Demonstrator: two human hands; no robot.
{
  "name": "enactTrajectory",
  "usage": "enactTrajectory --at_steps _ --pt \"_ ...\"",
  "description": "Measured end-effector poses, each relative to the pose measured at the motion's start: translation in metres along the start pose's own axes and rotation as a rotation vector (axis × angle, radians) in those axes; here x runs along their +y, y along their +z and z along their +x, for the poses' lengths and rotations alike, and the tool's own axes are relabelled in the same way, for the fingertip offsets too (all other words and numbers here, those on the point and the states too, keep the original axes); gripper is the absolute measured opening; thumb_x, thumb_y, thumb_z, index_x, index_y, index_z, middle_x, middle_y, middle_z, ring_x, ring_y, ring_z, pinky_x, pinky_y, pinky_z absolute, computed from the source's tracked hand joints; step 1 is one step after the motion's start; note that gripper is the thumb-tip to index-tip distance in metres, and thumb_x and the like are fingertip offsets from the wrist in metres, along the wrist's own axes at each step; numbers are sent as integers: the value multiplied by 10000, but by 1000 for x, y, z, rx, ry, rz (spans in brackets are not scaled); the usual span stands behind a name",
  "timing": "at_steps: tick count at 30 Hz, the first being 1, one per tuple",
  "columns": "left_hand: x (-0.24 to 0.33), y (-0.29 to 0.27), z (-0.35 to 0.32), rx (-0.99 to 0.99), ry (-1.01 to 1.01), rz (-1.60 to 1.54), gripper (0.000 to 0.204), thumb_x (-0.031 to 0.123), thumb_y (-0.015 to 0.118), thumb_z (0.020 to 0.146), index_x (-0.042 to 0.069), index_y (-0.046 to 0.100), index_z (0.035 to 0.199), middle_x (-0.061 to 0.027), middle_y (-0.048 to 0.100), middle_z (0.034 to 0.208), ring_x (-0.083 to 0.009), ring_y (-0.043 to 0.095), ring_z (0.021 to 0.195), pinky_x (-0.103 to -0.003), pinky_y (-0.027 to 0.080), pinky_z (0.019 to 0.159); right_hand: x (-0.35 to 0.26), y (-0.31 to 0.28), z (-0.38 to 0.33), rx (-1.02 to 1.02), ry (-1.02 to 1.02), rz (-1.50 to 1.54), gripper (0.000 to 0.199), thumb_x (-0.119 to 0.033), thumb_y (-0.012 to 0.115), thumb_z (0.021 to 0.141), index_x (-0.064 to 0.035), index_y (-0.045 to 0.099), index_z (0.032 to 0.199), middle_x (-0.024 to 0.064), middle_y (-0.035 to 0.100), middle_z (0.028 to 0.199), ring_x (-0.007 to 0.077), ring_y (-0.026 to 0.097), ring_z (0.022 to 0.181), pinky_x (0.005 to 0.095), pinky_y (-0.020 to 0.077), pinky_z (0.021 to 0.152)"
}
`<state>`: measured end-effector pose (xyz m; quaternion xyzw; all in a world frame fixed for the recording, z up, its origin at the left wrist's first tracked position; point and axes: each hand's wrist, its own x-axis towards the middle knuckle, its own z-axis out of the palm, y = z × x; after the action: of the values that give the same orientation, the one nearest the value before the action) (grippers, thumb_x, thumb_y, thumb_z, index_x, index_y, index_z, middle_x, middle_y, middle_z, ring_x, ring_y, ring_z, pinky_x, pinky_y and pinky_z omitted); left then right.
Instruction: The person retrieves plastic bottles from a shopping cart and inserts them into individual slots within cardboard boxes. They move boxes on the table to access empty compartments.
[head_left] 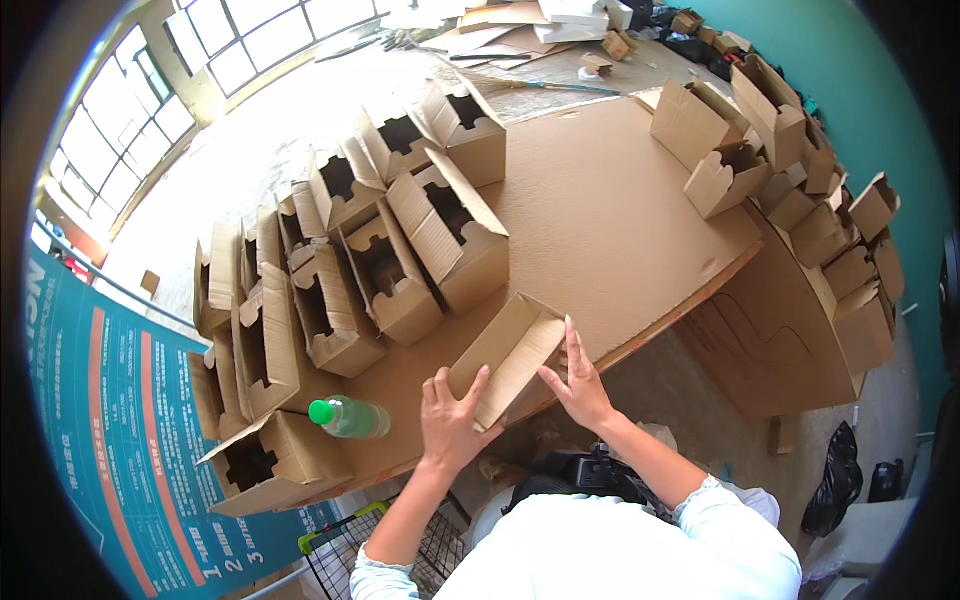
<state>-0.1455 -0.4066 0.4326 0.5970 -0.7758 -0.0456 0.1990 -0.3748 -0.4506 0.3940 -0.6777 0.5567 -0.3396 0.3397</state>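
Between my two hands is a narrow open cardboard box (517, 355), tilted over the near edge of the table, its bare inside facing up. My left hand (455, 418) grips its near left end, thumb along the wall. At its right end my right hand (578, 385) presses with the fingers raised along the outside; part of the fingers is hidden behind the box. Left of my left hand stands a clear bottle with a green cap (348, 416). Several open cardboard boxes (385, 275) stand in rows beyond it, their flaps up and dark cut-outs showing.
The table (600, 190) is covered with brown cardboard. A large carton (780, 330) on the right holds a heap of small boxes (830, 225). A wire cart (345, 555) stands below the near left edge, and a printed teal banner (120, 420) at the left. A broom (540, 86) lies behind.
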Motion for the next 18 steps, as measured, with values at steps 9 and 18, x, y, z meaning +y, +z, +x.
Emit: enactTrajectory --at_steps 9,18 --pt "91 69 90 34 -92 -5 761 459 807 706 122 580 1348 -311 340 1398 -432 487 1103 -466 551 802 89 -32 110 106 111 388 539 -310 390 1071 -1 325 1508 206 446 1489 275 438 1374 359 347 1121" --pt "90 142 265 251 -465 302 714 526 693 806 109 567 1372 -258 369 1507 -462 608 1083 -496 600 759 120 -57 265 -322 -120 618 552 -376 439 1046 -15 419 1464 128 466 1492 253 425 1382 363 317 1156"
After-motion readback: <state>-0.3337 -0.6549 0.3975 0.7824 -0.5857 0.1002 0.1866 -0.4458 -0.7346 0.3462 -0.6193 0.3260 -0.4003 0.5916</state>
